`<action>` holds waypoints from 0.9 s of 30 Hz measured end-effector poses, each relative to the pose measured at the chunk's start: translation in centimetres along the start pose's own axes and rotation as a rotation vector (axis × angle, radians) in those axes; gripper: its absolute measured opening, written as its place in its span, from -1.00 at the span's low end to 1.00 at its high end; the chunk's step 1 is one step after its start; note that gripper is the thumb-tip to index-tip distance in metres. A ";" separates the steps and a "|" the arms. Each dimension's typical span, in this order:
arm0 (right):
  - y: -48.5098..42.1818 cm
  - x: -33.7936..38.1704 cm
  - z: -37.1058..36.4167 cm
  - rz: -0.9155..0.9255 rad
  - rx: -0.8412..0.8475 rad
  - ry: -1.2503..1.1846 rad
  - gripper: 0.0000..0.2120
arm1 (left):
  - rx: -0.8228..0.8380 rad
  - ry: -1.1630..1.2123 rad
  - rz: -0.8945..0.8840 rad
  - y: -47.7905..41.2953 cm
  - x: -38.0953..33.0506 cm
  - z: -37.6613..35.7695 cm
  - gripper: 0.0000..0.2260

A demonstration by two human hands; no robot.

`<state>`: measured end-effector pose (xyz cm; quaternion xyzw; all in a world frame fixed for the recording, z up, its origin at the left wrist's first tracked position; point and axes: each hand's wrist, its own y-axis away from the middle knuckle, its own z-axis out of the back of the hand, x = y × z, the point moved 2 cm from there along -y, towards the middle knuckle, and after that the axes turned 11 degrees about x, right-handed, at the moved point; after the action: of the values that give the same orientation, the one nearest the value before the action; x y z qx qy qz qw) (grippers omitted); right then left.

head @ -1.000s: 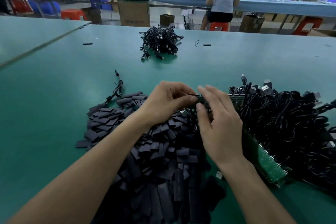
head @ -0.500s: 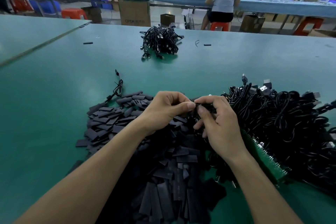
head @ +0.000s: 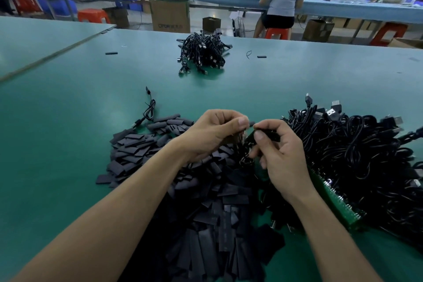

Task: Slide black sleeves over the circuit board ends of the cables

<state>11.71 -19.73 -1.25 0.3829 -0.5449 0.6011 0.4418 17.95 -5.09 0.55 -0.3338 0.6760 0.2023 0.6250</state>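
Over the middle of the bench's [head: 68,121] near edge, the right hand [head: 282,162] pinches a black sleeve [head: 269,136] between thumb and forefinger. The left hand [head: 214,135], fingers curled, pinches a dark tip [head: 251,124] just beside it. Loose sleeves [head: 206,224] lie beneath, and tangled cables [head: 354,155] are piled toward the right edge.
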 end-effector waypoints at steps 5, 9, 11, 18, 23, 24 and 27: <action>0.8 0.7 -0.6 0.159 -0.227 0.244 -0.70 | -0.199 0.356 -0.169 0.5 -3.2 0.3 -0.82; 1.1 1.0 -0.7 0.259 -0.378 0.315 -0.75 | -0.368 0.292 -0.420 1.8 -6.4 1.5 -0.88; 1.1 1.0 -0.9 0.253 -0.383 0.424 -0.79 | -0.458 0.139 -0.528 2.4 -7.7 2.4 -0.87; 1.3 1.0 -2.7 0.106 -0.042 0.825 -0.50 | -0.638 -0.912 -0.549 4.9 -6.9 3.5 -0.88; 1.2 2.0 -4.0 0.221 0.052 1.068 -0.64 | -0.526 -0.936 -0.237 5.7 -3.1 4.7 -0.63; 1.0 2.2 -4.5 0.247 0.101 1.066 -0.69 | -0.499 -0.886 -0.196 5.7 -2.5 4.9 -0.61; 0.4 1.6 -6.4 0.172 0.311 1.061 -0.68 | -0.452 -0.699 -0.146 5.8 -1.3 5.2 -0.64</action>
<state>10.91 -13.20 -0.58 0.0427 -0.1822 0.8185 0.5432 17.56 2.75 0.27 -0.4206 0.3366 0.4018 0.7405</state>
